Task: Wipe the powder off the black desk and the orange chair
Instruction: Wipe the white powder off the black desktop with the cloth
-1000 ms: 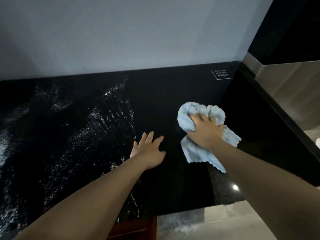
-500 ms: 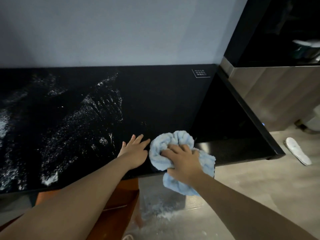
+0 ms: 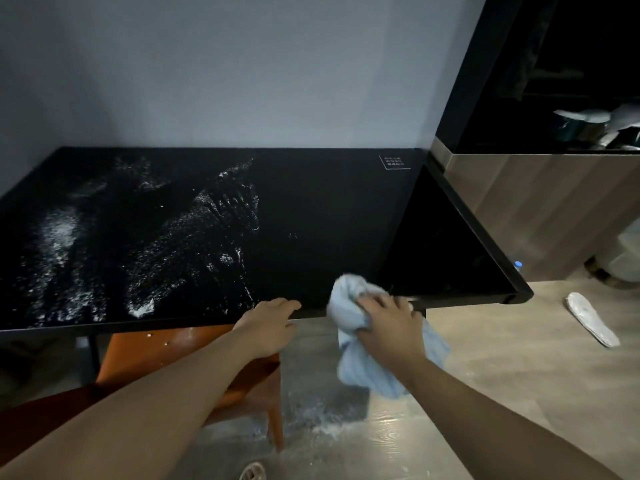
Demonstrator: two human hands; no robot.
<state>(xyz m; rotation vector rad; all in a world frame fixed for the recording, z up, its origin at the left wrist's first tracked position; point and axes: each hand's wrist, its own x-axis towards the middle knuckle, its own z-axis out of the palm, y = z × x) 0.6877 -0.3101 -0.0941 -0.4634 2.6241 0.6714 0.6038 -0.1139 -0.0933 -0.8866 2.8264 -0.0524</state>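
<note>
The black desk [image 3: 329, 220] stands against the wall, with white powder [image 3: 194, 233] smeared over its left and middle parts. My right hand [image 3: 388, 323] grips a bunched light blue cloth [image 3: 356, 358] at the desk's front edge, and most of the cloth hangs below the edge. My left hand [image 3: 270, 323] rests on the front edge just left of the cloth, fingers bent over the rim. The orange chair [image 3: 156, 351] sits under the desk below my left arm, with a few white specks on its seat.
Powder lies spilled on the wooden floor [image 3: 329, 427] beneath the cloth. A white slipper [image 3: 590, 323] lies on the floor at the right. A wooden cabinet [image 3: 540, 209] adjoins the desk's right side, with a dark shelf of items above.
My right hand dragged the cloth from the desk's middle right toward me to the front edge. My left hand slid back to the edge too. The view pulled back, showing the chair and floor.
</note>
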